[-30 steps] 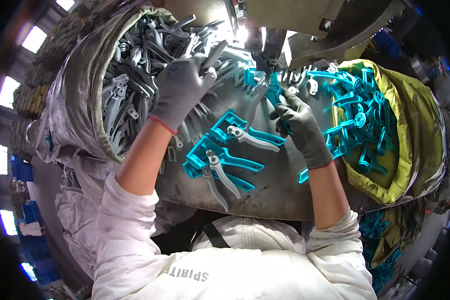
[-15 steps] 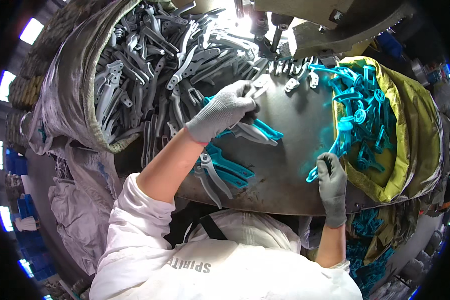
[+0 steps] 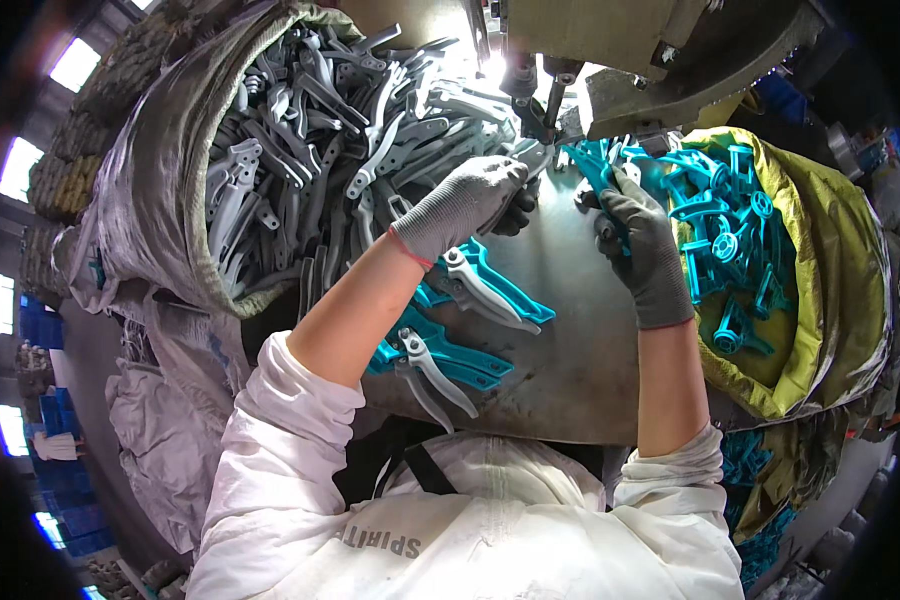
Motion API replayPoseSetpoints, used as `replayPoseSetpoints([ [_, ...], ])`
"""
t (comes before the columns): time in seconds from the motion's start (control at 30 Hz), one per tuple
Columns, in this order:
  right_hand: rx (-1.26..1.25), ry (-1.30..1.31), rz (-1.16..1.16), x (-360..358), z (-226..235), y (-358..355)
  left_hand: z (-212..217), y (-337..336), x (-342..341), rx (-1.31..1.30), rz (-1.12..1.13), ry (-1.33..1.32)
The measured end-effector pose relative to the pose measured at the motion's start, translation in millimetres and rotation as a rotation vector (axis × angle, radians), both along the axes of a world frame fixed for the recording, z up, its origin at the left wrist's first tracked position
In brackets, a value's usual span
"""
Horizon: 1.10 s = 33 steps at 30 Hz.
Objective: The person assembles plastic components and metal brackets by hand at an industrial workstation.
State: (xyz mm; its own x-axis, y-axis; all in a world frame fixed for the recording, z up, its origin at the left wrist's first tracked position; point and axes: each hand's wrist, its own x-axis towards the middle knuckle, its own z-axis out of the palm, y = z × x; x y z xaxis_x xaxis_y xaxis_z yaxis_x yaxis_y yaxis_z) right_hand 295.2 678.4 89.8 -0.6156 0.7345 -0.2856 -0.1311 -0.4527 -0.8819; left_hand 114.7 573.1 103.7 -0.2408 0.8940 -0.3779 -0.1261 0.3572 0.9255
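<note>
My gloved left hand point(image 3: 475, 205) is closed around a grey metal pruner handle point(image 3: 533, 156), whose end points toward the press tooling. To its right, my gloved right hand point(image 3: 642, 240) grips a teal plastic pruner handle point(image 3: 592, 165), also held up near the tooling. The two pieces are close together; whether they touch I cannot tell. Below my left hand, grey pruner parts point(image 3: 485, 290) lie on teal handles point(image 3: 515, 283) on the metal table point(image 3: 570, 370). Nearer to me, another pair of grey parts point(image 3: 425, 360) rests against teal handles point(image 3: 465, 360).
A large woven sack point(image 3: 155, 170) at the left spills a heap of grey handles point(image 3: 310, 130) onto the table. A yellow sack point(image 3: 820, 250) at the right holds several teal handles point(image 3: 730, 240). Machine tooling point(image 3: 525, 85) hangs over the table's far side.
My right hand has brought the teal handle from beside the yellow sack up and left to the tooling. My left hand has shifted slightly right and up with the grey handle.
</note>
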Motion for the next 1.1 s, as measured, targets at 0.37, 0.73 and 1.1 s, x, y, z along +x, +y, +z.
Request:
replayPoseSetpoints([
  [0.37,0.184,-0.193,0.204,-25.6,-12.8,-7.9,-30.5,5.1,-15.5,0.384,-0.21,0.93],
  [0.73,0.205,-0.276,0.169,-24.8,-17.7,-13.0,-54.6,1.4,-77.6,-0.048,-0.008,1.555],
  [1.1,0.169,-0.255,0.274,-15.6,-6.4,-16.2,-15.7,-45.0,-59.2,0.479,-0.224,1.625],
])
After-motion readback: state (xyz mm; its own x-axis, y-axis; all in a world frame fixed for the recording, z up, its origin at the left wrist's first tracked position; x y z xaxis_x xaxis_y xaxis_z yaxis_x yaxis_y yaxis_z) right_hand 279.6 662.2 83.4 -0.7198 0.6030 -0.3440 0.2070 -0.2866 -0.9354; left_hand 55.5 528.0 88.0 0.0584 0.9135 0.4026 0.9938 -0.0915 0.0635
